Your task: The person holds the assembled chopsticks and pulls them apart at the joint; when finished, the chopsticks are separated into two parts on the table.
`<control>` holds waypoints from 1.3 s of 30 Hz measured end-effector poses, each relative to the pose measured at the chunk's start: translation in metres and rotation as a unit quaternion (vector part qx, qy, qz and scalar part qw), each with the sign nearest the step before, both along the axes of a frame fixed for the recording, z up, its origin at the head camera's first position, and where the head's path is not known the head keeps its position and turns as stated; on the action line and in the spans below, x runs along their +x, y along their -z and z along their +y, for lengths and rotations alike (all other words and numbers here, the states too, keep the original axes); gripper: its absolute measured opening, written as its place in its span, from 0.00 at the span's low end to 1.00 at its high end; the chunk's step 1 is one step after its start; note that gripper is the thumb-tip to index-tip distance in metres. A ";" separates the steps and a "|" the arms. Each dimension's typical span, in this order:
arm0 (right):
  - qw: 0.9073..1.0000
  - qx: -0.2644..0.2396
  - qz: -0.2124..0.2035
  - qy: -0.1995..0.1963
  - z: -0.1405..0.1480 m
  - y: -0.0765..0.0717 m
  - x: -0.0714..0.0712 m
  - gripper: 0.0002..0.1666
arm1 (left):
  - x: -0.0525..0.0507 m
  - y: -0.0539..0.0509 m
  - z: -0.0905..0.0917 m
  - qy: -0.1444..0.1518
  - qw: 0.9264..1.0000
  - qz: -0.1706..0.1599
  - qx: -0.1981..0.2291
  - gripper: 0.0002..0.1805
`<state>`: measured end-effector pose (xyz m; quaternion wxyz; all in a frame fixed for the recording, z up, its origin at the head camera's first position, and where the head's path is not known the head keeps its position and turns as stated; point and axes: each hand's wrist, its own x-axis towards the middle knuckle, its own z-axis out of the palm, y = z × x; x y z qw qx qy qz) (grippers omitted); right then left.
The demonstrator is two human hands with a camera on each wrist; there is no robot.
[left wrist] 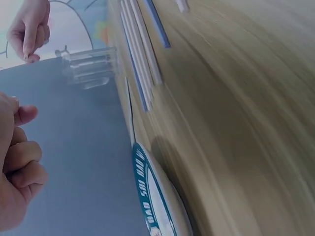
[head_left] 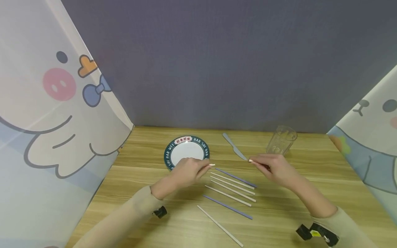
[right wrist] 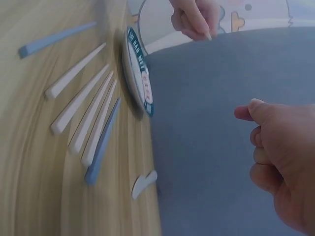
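Small white bits (head_left: 212, 164), too tiny to tell what they are made of, are up in two hands near the middle of the head view. They could slip and drop, because only fingertips seem to pinch them. The left hand (head_left: 190, 169) is curled, with thumb and finger on one bit; the right hand (head_left: 277, 167) is curled too, pinching the other. If the right hand swings back, it might knock over the clear, ribbed cup (head_left: 280, 142) at right. A low left hand might bump the round white plate (head_left: 187, 151) with a dark green rim. A thin grey knife (head_left: 234, 146) lies between them. Long, thin white sticks (head_left: 227, 196) and blue sticks (head_left: 227, 207) lie lower down on the wooden table (head_left: 124, 165), and a bump could roll them.
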<state>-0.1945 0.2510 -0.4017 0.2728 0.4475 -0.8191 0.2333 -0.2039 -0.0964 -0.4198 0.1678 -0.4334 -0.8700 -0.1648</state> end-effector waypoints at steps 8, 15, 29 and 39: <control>0.998 -0.005 -0.063 0.027 0.026 0.013 0.004 0.06 | 0.000 0.004 -0.025 -0.003 1.000 -0.029 0.002 0.08; 0.992 -0.002 -0.114 0.045 0.046 0.024 0.008 0.13 | -0.005 0.016 -0.052 0.001 0.998 -0.064 -0.009 0.11; 0.990 0.037 -0.106 0.083 0.078 0.048 0.002 0.11 | -0.001 0.033 -0.083 -0.012 0.992 -0.125 -0.010 0.08; 0.983 0.060 -0.123 0.126 0.091 0.068 0.001 0.16 | 0.003 0.043 -0.090 -0.010 0.986 -0.165 -0.035 0.05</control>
